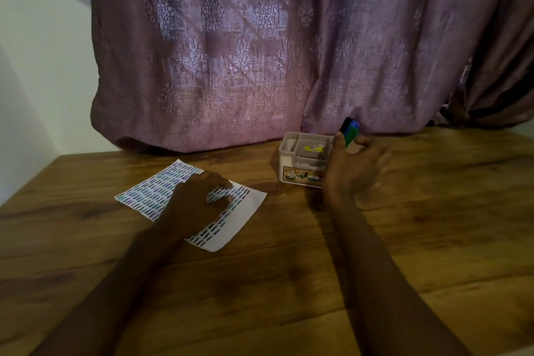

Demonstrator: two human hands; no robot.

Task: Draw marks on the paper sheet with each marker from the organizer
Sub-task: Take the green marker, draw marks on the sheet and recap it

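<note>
Pretty much nothing readable here

The organizer (305, 159) at about 1 o'clock has a printed label strip along its front, but the lettering is too blurry to make out. The paper sheet (245, 212) at 10 o'clock only carries rows of short marker dashes, no words or numbers.

The wooden table (289, 283) carries a marked paper sheet (248, 211) and an organizer (300, 165).

paper sheet (185, 196) on table (289, 283), left | organizer (303, 159) right, behind | curtain (260, 52) behind both
</note>
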